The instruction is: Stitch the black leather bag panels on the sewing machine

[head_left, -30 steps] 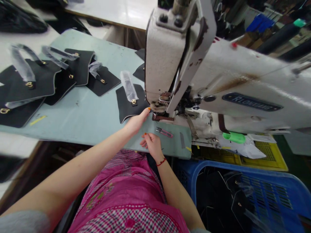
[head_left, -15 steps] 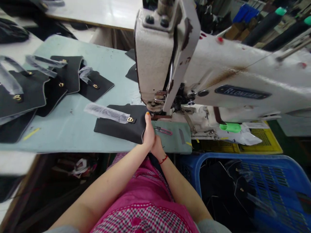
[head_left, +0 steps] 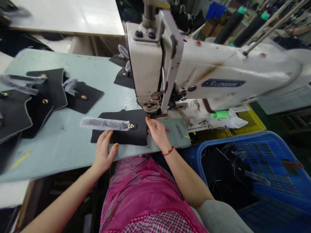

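Note:
A black leather-like bag panel (head_left: 136,137) lies on the pale table, its right end at the sewing machine's presser foot (head_left: 155,115). Across it runs a plastic-wrapped strap (head_left: 104,124) with a gold buckle (head_left: 131,126). My left hand (head_left: 104,152) rests on the panel's front edge, fingers stretched out and thumb apart. At the right edge, my right hand (head_left: 157,134) pinches the panel by the machine, thumb on top; its other fingers are mostly hidden. Partly behind that hand lies a pair of pink-handled thread snips (head_left: 167,130).
The sewing machine (head_left: 145,64) stands over the table (head_left: 73,155). More black panels with wrapped straps (head_left: 85,97) lie at left and behind the machine head. A blue basket (head_left: 274,139) holding black pieces stands at lower right, near a yellow crate (head_left: 255,119).
My left hand has left the panel's right end and moved left to its front edge. My right hand has come up to the right edge. The view has shifted slightly.

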The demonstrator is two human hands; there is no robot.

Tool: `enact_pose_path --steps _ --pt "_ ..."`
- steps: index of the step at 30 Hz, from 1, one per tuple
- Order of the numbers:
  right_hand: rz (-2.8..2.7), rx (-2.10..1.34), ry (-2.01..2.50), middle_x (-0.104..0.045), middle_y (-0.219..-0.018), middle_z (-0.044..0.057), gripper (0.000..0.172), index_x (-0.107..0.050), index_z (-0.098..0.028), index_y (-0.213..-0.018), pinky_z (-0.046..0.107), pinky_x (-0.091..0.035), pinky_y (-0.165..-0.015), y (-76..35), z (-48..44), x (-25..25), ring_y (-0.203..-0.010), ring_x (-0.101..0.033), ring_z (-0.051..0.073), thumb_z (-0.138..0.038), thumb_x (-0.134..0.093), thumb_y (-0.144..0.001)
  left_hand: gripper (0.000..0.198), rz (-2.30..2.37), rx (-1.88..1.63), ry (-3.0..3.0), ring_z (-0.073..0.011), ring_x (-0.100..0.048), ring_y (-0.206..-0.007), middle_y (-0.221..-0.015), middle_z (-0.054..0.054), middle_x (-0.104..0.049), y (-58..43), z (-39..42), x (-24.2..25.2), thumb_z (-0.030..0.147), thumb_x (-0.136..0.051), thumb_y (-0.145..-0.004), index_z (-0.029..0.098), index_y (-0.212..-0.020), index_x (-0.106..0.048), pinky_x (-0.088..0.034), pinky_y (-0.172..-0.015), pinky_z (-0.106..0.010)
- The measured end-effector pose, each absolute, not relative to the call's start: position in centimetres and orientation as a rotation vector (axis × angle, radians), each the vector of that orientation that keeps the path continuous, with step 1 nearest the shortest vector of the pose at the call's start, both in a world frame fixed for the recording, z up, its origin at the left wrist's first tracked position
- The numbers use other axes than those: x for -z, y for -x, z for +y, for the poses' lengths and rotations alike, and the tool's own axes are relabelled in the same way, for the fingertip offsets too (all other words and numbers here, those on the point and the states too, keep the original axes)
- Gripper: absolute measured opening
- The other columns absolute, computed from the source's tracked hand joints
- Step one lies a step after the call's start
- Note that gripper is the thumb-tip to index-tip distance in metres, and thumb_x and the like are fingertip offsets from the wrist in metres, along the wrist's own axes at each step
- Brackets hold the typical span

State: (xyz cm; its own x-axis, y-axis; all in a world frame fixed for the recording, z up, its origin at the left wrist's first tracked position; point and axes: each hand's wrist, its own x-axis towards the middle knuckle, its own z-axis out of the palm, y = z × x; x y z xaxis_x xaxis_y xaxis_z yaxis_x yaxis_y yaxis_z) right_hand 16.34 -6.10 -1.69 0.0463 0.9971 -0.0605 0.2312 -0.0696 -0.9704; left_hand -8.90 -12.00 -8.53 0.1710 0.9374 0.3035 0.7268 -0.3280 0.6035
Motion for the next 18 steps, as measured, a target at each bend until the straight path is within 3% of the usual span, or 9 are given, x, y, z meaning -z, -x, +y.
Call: enact_pose_path --steps 2,5,7,11,14,18 --pt "-1.386 -1.0 1.49 -0.039 -0.056 -0.003 0.055 -0.04 -0.019 -0.058 0.023 -0.029 -0.053 -15.3 -5.5 1.6 -0.056 -0.039 0.01 -0.061 -0.049 -0.092 0.071 1.328 -0.698 -2.427 -0.0378 -0.026 -0.149 -0.159 -0.019 -0.03 9.9 -6.9 7.3 0.048 -0.044 -0.097 0.018 -0.157 -0.022 -0.028 -0.117 -0.059" --pt "-1.375 -0.927 1.515 -0.038 -0.056 -0.004 0.052 -0.04 -0.019 -0.06 0.025 -0.025 -0.055 -14.4 -5.3 2.2 -0.057 -0.036 0.01 -0.057 -0.047 -0.094 0.092 1.034 -0.536 -2.658 -0.0391 -0.016 -0.152 -0.165 -0.019 -0.017 9.0 -0.5 5.6 0.063 -0.049 -0.091 0.018 -0.16 -0.007 -0.022 -0.119 -0.058" --pt "-1.343 -0.937 1.504 -0.039 -0.058 -0.004 0.05 -0.041 -0.019 -0.061 0.026 -0.025 -0.056 -14.3 -5.4 2.8 -0.058 -0.036 0.01 -0.055 -0.046 -0.095 0.101 0.889 -0.439 -2.746 -0.0397 -0.023 -0.149 -0.161 -0.022 -0.025 8.0 2.1 4.8 0.073 -0.049 -0.086 0.016 -0.16 -0.011 -0.022 -0.119 -0.056" --pt "-1.307 -1.011 1.451 -0.04 -0.06 -0.003 0.05 -0.044 -0.018 -0.063 0.025 -0.025 -0.056 -14.9 -5.7 3.2 -0.059 -0.036 0.01 -0.057 -0.048 -0.094 0.106 0.885 -0.19 -2.816 -0.0382 -0.05 -0.129 -0.144 -0.024 -0.047 6.7 2.8 3.3 0.085 -0.048 -0.076 0.015 -0.154 -0.033 -0.04 -0.109 -0.048" --pt "-1.293 -1.079 1.432 -0.038 -0.061 -0.003 0.051 -0.044 -0.018 -0.062 0.025 -0.025 -0.056 -15.6 -5.7 2.9 -0.06 -0.035 0.01 -0.058 -0.048 -0.093 0.102 1.051 -0.053 -2.842 -0.0373 -0.057 -0.117 -0.136 -0.022 -0.054 6.0 0.8 1.3 0.085 -0.046 -0.077 0.015 -0.152 -0.04 -0.046 -0.1 -0.045" --pt "-1.271 -1.175 1.418 -0.036 -0.061 -0.003 0.052 -0.041 -0.019 -0.06 0.025 -0.025 -0.056 -16.4 -5.5 2.7 -0.06 -0.034 0.01 -0.06 -0.05 -0.091 0.095 1.247 0.068 -2.803 -0.035 -0.06 -0.108 -0.133 -0.019 -0.057 4.9 -1.7 -1.2 0.081 -0.042 -0.083 0.017 -0.154 -0.038 -0.047 -0.095 -0.045"
